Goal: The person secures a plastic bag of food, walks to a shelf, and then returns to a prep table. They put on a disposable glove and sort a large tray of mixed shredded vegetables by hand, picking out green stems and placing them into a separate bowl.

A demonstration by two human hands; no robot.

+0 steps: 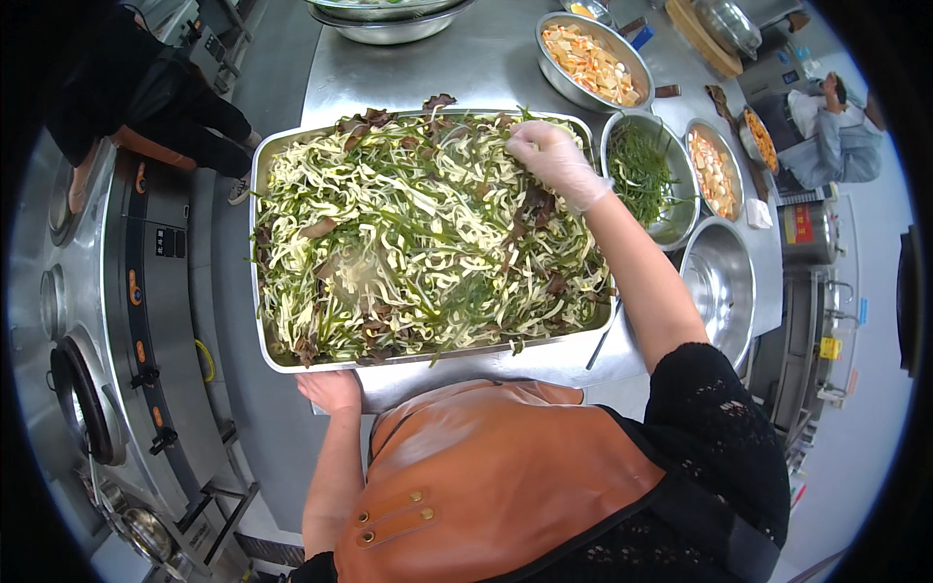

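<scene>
A large rectangular steel tray (256, 306) lies in front of me, heaped with a mix of pale strips and bean sprouts (408, 211), green shreds and dark brown fungus-like pieces (536, 208). Hazy patches blur parts of the heap. My right hand (557, 162), in a clear disposable glove, reaches over the tray's far right part. Its fingers bend down at the food; whether they pinch any is hidden. Bare, my left hand (332, 391) is at the tray's near left corner by the table edge, its fingers partly under the rim.
Right of the tray stand a bowl of green shreds (638, 164), bowls of cubed food (594, 64) (713, 171) and a shiny steel bowl (718, 284). Stacked basins (393, 28) sit at the far edge. One person (146, 95) stands by the stove at left; another (831, 135) is at right.
</scene>
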